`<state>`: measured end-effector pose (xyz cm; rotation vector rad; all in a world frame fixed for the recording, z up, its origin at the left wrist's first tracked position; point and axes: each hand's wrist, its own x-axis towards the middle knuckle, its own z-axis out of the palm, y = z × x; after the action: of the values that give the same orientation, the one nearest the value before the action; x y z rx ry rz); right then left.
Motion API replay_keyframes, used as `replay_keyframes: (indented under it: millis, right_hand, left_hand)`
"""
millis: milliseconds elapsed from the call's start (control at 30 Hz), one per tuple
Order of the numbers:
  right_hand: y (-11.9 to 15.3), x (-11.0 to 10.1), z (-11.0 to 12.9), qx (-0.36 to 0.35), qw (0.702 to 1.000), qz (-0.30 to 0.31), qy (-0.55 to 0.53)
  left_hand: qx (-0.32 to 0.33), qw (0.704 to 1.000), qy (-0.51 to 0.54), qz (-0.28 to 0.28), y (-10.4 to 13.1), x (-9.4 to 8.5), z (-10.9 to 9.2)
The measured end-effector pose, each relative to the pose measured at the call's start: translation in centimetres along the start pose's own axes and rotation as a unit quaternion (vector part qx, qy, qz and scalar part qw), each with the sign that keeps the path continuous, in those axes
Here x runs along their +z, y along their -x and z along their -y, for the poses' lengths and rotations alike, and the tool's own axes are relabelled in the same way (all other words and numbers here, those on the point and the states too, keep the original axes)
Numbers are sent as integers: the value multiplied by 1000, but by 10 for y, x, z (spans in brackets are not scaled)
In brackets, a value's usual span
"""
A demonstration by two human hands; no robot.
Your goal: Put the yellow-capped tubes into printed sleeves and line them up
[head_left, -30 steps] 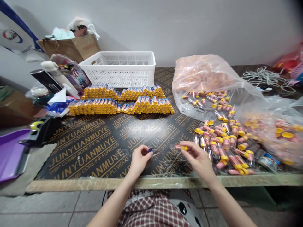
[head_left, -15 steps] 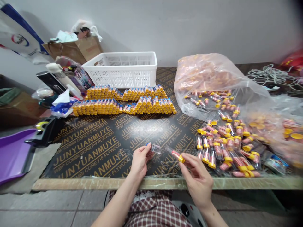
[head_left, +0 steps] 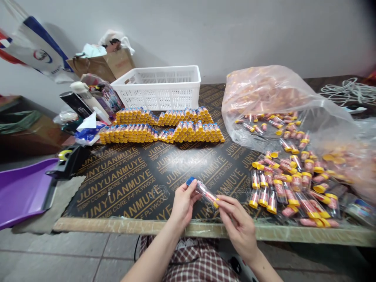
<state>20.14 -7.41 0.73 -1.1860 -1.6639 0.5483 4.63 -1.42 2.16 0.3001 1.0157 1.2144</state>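
A small clear tube (head_left: 206, 192) with a pink printed label is held slantwise between my two hands, low over the dark plywood table (head_left: 123, 172). My left hand (head_left: 182, 200) pinches the blue-capped clear piece (head_left: 191, 181) at its upper left end. At the lower right, the fingers of my right hand (head_left: 236, 219) close on the tube by its yellow end. The two pieces meet in line; how far one sits inside the other I cannot tell. To the right lies a loose heap of yellow-ended tubes (head_left: 280, 188). Stacked tubes (head_left: 199, 131) with blue and yellow ends lie in rows farther back.
Behind the rows stands a white slotted basket (head_left: 158, 90). A large translucent bag (head_left: 264, 90) of tubes spreads over the right side, near a coiled white cable (head_left: 340, 92). Bottles (head_left: 76, 103), a paper bag (head_left: 102, 64) and a purple dustpan (head_left: 23, 188) are at the left.
The tube in my right hand has moved left and now meets the blue-capped piece in my left hand; before, a gap lay between them. The whole view has shifted slightly.
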Motion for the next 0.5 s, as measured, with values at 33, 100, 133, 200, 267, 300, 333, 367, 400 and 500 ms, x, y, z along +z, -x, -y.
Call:
replay_keyframes:
  millis: [33,100,133,200,267,300,333,367,400,500]
  right_hand:
    - [1,1,-2,7,1000,2,-5]
    - [1,1,-5,5,1000,-3,-6]
    - [0,1,-6,-4,1000,-5,0]
    - [-2,0,-6,-29,999,-4,21]
    - [-6,-2,-6,-54,998,6,39]
    - [-8,-3,-6,-61,997,15,42]
    - [-10,-5,-5,-65,997,28,39]
    - [-13,-6,-5,-65,996,45,29]
    - [-15,-8,-5,-64,996,64,14]
    - [-19,-12,-5,-51,989,130,-43]
  left_hand:
    - [-2,1000,-4,10,2,1,-1]
    - [0,999,-24,24,5,2,-3]
    - [2,999,-39,32,7,3,-4]
    - [-5,996,-69,57,11,3,-5]
    - [-30,991,-99,90,15,3,-4]
    - [-44,987,-111,104,17,4,-3]
    - [-58,984,-123,116,19,4,-2]
    - [-71,981,-133,125,21,4,-1]
    - [-81,978,-143,132,23,5,0]
    - [-109,969,-163,149,28,7,1]
